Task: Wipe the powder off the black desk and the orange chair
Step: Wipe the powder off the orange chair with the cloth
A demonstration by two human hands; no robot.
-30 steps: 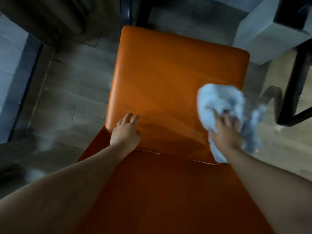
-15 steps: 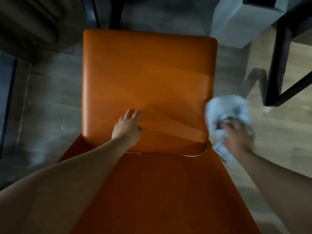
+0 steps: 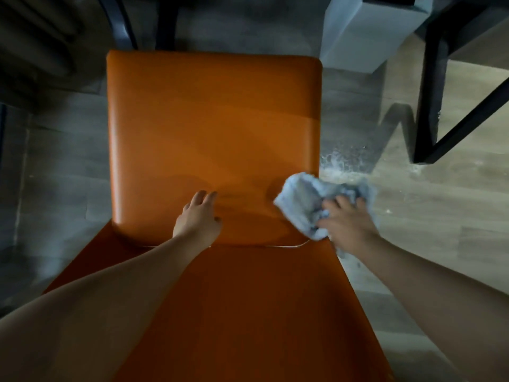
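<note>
Now the right hand (image 3: pixel 347 226) is closed on the crumpled pale-blue cloth (image 3: pixel 303 203), pressing it on the right rear corner of the orange chair (image 3: pixel 214 128) seat, cloth half hanging past the seat edge. Half a second ago that hand and cloth were off the seat, out over the floor to the right; they have come back in onto the cushion. Left hand (image 3: pixel 197 220) lies flat and open on the rear middle of the seat, holding nothing, same spot as before. White powder (image 3: pixel 340 165) is scattered on the wood floor (image 3: pixel 440 216) just beside the seat's right edge. Black desk leg (image 3: pixel 429 86) stands well right of the chair; grey box (image 3: pixel 358 31) sits at top right. Desk top is out of frame.
</note>
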